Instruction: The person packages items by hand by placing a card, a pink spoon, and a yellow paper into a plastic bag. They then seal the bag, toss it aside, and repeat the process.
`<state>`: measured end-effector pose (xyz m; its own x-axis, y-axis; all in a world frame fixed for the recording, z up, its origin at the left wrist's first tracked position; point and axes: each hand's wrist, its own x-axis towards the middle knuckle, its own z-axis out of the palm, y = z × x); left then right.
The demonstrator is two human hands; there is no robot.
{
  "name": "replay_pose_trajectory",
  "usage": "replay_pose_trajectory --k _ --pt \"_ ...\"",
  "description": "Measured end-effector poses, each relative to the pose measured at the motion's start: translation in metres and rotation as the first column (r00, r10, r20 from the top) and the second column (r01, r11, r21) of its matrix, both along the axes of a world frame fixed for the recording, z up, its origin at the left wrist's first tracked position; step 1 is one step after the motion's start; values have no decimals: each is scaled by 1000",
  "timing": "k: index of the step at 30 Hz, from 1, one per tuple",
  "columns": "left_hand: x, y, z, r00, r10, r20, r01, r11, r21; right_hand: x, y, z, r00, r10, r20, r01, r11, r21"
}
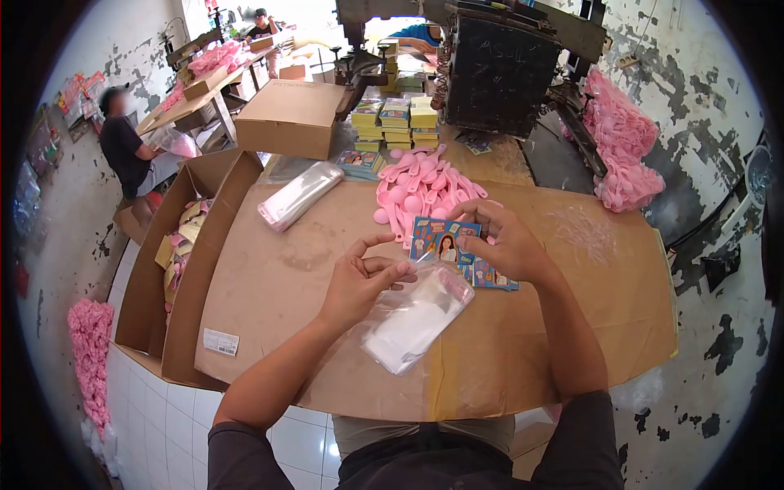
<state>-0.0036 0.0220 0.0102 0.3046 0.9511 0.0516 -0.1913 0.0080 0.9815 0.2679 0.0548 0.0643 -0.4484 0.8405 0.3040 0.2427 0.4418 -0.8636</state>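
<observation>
The left hand (359, 282) pinches one clear plastic bag (416, 314) lying on the cardboard sheet (278, 269). The right hand (506, 241) grasps one printed card (445, 241) above a small stack of cards (490, 278). One pile of pink spoons (425, 188) lies beyond; bare cardboard spreads left toward one open box (175, 253).

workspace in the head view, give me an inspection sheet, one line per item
surface: brown cardboard sheet used as worktop
job's things: printed card in right hand; clear bags under left hand; pink spoons heaped behind
clutter: bag bundle, stacked card packs, closed box
fingers: right pinch the card, left pinch a bag's edge
cables: nothing seen
surroundings: open carton on left, dark machine, seated person, peeling wall
</observation>
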Motion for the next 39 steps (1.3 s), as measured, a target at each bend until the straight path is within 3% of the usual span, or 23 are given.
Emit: replay_pose_trajectory --k 2,5,8,11,14,20,26,32,39 --pt "2 0 -3 1000 13 2 -13 1000 -9 -2 -5 6 993 23 119 -27 999 26" --pt "3 -6 -3 994 -47 -103 55 996 76 -8 -8 7 950 93 298 -189 931 313" --pt "8 -12 -5 986 -85 -145 107 982 157 -21 -14 -5 961 86 261 -169 935 313" --pt "9 -13 -4 987 -105 -120 124 979 162 -32 -27 6 982 60 177 -58 998 -14" --pt "6 -9 -6 998 -38 -56 46 989 142 -29 -14 -13 999 -38 19 39 997 -69" --pt "4 -7 -1 999 33 1 -33 994 100 -32 -20 -7 968 51 247 -60 998 26" --pt "5 -7 -3 998 45 50 -50 993 105 -39 -21 -12 997 -72 10 72 997 3" --pt "4 -7 -2 998 46 43 -48 997 68 -39 -23 -13 985 0 175 -11 998 63" --pt "5 -9 0 1000 23 -5 -23 998 52 -42 -24 -18 981 42 191 -58 995 81"
